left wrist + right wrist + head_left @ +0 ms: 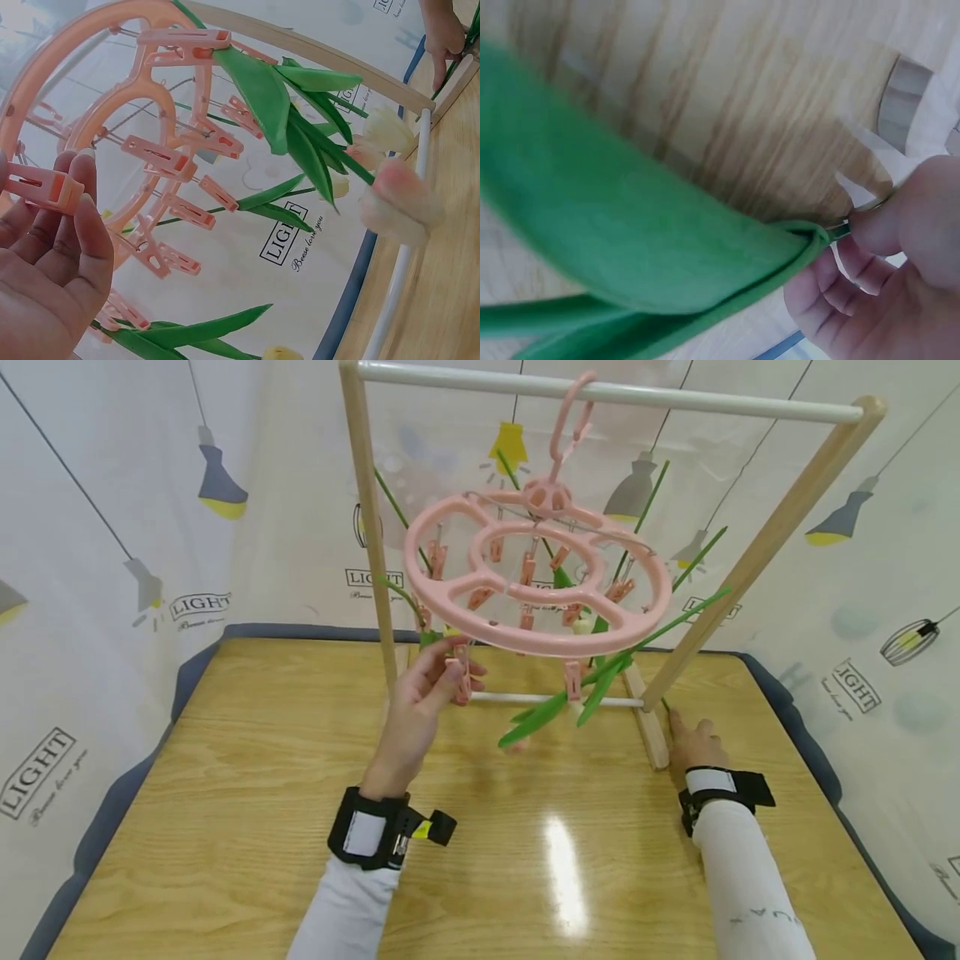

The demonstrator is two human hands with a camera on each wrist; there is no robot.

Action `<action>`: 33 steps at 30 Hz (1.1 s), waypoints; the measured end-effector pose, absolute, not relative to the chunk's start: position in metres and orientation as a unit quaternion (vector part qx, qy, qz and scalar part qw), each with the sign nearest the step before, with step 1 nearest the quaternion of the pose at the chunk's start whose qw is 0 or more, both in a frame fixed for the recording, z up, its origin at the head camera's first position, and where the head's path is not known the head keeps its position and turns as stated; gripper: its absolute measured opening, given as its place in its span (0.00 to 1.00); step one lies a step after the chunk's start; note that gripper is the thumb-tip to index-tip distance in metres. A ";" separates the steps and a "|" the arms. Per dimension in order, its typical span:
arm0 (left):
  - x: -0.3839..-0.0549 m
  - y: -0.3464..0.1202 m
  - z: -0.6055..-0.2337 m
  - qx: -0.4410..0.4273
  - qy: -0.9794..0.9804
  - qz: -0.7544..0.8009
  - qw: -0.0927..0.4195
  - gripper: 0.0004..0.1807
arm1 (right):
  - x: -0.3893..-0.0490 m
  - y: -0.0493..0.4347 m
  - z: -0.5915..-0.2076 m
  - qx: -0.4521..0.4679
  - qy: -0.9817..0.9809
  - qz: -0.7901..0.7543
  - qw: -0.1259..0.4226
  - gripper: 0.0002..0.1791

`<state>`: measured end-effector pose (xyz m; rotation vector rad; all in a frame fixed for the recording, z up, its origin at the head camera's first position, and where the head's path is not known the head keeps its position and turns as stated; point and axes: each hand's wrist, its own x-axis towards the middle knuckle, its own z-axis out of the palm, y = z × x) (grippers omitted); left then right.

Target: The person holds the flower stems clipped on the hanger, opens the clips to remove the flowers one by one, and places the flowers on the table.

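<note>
Cropped leaf [637, 225] blurs; right hand [696, 748] pinches its stem [840, 231].

Left hand [417, 702] raised, right hand [697, 747] lower — both pinching.

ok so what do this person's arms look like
Both long white sleeves are plain, except for faint dark markings on the right one. Each meets a black wrist strap bearing a pale rectangular patch; the left strap also shows a small yellow tag.
</note>
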<state>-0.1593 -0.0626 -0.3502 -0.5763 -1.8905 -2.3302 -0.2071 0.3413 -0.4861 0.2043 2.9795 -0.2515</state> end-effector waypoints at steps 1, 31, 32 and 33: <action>-0.159 -0.063 -0.350 -0.188 -0.619 -0.761 0.044 0.20 | -0.207 0.341 -0.485 0.068 0.991 -0.084 0.082 0.35; -0.157 -0.068 -0.348 -0.196 -0.610 -0.766 0.045 0.20 | -0.226 0.383 -0.415 -0.010 0.953 -0.259 0.154 0.39; -0.157 -0.069 -0.348 -0.196 -0.610 -0.767 0.044 0.20 | -0.226 0.384 -0.410 -0.004 0.948 -0.276 0.160 0.39; -0.157 -0.069 -0.348 -0.195 -0.611 -0.766 0.043 0.20 | -0.225 0.384 -0.405 0.002 0.942 -0.293 0.162 0.39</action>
